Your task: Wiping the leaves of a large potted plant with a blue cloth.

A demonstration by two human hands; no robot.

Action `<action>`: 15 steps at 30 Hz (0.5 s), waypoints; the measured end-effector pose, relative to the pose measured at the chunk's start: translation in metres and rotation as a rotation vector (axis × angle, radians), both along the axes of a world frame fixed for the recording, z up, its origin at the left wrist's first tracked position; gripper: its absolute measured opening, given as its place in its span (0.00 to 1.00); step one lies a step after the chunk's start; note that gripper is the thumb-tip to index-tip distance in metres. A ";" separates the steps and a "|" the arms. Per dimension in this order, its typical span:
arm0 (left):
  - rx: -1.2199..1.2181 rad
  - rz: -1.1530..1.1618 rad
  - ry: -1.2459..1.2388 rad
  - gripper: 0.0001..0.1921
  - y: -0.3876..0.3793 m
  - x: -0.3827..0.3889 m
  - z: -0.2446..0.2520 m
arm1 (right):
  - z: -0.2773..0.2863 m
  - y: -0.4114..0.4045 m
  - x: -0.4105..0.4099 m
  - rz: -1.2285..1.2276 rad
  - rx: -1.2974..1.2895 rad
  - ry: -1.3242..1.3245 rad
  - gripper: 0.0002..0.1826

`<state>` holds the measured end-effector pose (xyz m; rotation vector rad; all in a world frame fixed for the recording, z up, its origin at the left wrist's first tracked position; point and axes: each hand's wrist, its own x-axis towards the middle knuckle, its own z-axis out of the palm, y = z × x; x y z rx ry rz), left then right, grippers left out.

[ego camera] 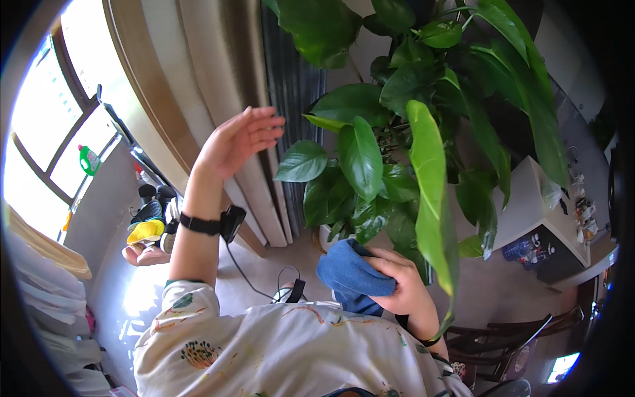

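My left hand (241, 139) is raised in front of the curtain, fingers apart and holding nothing, a little left of the leaves. A black strap with a small device (232, 223) sits on that forearm, with a cable hanging from it. Low and right of centre, my right hand (404, 280) grips a bunched blue cloth (352, 270). The large green potted plant (359, 159) fills the upper middle and right; a long, light green leaf (427, 183) hangs close to my right hand. Part of a white pot (325, 237) shows beneath the foliage.
Beige curtains (213, 74) hang behind my left hand. Shoes (149, 231) are piled by the wall at left, near a green bottle (89, 160) at the window. A white cabinet (526, 213) stands at right, with bottles inside. Dark wooden chairs (496, 342) are at lower right.
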<state>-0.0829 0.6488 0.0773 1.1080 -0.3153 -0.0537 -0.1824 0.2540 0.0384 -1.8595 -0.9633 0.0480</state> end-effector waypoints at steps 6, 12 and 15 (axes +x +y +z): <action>0.257 0.048 0.042 0.30 -0.020 0.070 0.026 | 0.015 0.030 0.017 0.186 0.012 -0.090 0.34; 0.042 -0.283 0.140 0.36 -0.028 0.162 0.001 | 0.015 0.048 0.007 -0.162 0.508 -0.127 0.35; 0.024 -0.414 0.174 0.36 -0.036 0.182 0.000 | 0.053 0.057 0.006 -1.284 -0.199 -1.546 0.31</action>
